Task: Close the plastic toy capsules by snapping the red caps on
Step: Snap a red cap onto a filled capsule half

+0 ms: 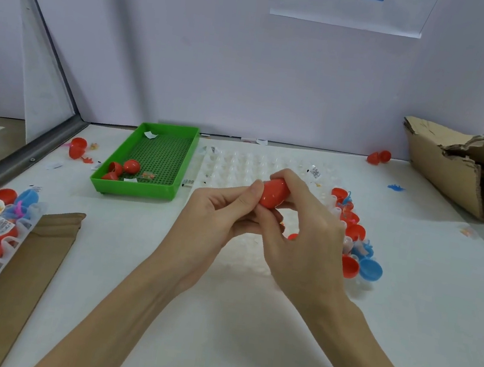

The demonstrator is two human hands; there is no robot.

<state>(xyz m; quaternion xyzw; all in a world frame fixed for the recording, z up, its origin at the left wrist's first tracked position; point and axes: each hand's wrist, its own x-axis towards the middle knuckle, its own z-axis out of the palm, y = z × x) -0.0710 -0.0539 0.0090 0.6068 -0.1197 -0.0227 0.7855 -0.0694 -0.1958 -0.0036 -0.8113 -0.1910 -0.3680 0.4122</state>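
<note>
You have a green tray [176,159] at the surface's [245,337] back left, torn cardboard box [463,175] far right, flat cardboard sheet [30,263] near left.

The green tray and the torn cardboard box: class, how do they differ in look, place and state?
The green tray lies flat at the table's left rear; the torn cardboard box sits on the far right. The tray's walls are neat and whole, while the box's edges are ragged and crumpled. The tray holds red capsule pieces; the box's contents cannot be seen. Both are open.
</note>
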